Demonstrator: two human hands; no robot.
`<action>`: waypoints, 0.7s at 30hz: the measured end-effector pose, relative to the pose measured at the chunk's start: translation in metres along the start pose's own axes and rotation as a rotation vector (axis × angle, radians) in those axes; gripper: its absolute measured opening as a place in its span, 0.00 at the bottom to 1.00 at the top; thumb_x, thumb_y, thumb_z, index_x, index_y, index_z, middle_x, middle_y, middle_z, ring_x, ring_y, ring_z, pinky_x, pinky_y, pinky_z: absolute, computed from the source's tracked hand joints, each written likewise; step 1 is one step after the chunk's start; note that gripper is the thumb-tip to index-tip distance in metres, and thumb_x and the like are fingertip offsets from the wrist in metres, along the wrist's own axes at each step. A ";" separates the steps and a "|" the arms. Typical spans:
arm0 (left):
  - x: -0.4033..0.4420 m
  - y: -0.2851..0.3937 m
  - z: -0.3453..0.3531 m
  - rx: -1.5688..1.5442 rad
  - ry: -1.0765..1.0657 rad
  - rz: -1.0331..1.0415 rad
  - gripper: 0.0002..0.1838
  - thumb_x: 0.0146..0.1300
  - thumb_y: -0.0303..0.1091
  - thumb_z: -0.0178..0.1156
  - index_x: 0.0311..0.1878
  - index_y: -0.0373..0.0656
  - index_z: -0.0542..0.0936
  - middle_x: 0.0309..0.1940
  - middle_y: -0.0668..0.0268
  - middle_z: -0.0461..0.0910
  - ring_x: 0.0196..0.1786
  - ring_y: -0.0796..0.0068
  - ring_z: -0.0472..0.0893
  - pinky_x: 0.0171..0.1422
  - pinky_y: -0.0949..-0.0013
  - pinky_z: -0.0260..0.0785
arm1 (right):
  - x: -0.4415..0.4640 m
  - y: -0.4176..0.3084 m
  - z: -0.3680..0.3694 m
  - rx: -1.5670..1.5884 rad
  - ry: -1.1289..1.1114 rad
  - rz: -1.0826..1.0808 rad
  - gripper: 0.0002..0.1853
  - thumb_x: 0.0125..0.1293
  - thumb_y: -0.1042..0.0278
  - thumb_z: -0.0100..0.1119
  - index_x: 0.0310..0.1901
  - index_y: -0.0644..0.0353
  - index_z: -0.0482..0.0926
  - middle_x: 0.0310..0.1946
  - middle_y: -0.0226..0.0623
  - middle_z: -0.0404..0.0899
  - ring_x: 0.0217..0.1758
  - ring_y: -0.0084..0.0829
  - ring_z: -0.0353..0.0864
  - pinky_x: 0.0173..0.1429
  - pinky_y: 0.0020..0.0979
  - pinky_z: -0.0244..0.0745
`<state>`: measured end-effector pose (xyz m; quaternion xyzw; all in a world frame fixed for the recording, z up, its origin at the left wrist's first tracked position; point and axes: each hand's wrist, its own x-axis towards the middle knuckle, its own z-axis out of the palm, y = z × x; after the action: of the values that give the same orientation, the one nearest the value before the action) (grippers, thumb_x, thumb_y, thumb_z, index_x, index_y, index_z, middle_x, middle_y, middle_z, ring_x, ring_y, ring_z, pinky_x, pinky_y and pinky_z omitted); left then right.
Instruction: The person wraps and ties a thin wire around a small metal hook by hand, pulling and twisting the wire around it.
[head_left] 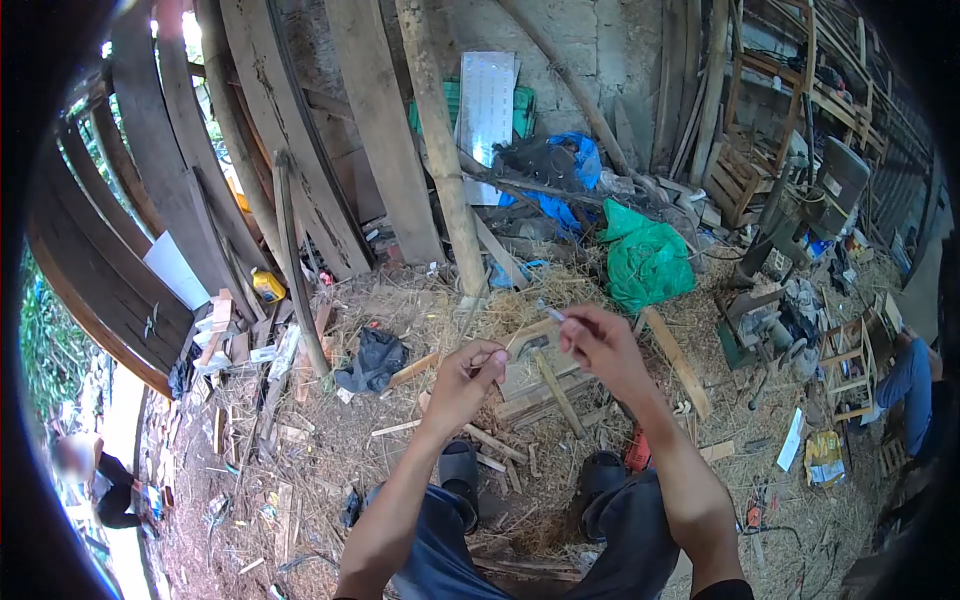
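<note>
My left hand point(466, 377) is raised in front of me, thumb and fingers pinched together. Something very thin seems to stick up from the pinch, but it is too fine to make out. My right hand point(603, 350) is level with it, a short way to the right. Between its thumb and fingers is a small, slim whitish object point(554, 315), its tip pointing up and left; I cannot tell its kind. Below both hands a wooden board point(545, 390) lies on the straw-covered ground, with a dark curved tool point(532, 346) just beyond it.
A wooden pole point(440, 150) stands ahead near leaning planks point(375, 120). Around me lie a black plastic bag point(373, 360), a green sack point(645, 260), a loose plank point(677, 363) and a red tool point(638, 450). Other people sit at far left point(110, 480) and far right point(912, 385).
</note>
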<state>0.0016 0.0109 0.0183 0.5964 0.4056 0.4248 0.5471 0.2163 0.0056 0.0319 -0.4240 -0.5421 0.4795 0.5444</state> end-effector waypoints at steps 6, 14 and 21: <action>-0.006 0.006 0.013 0.022 -0.080 -0.035 0.08 0.68 0.32 0.52 0.41 0.38 0.77 0.22 0.75 0.72 0.24 0.89 0.66 0.29 0.81 0.57 | -0.001 -0.001 0.013 0.164 -0.227 0.156 0.12 0.67 0.68 0.54 0.49 0.64 0.77 0.26 0.29 0.77 0.18 0.12 0.60 0.21 0.15 0.53; -0.012 0.004 0.027 -0.007 -0.030 -0.001 0.09 0.68 0.33 0.53 0.40 0.38 0.77 0.22 0.75 0.71 0.26 0.89 0.65 0.30 0.81 0.56 | 0.005 0.001 0.003 0.115 -0.124 0.280 0.11 0.66 0.64 0.57 0.32 0.63 0.80 0.20 0.24 0.73 0.18 0.12 0.61 0.20 0.18 0.52; -0.028 -0.008 0.020 -0.078 -0.048 -0.040 0.08 0.69 0.31 0.52 0.40 0.37 0.77 0.24 0.75 0.71 0.27 0.88 0.65 0.31 0.81 0.57 | 0.019 0.015 -0.053 0.221 0.243 0.165 0.12 0.67 0.63 0.55 0.38 0.65 0.78 0.24 0.24 0.74 0.19 0.12 0.62 0.20 0.16 0.53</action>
<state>0.0117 -0.0208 0.0073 0.5763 0.3876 0.4149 0.5878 0.2677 0.0298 0.0177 -0.4594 -0.3799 0.5245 0.6079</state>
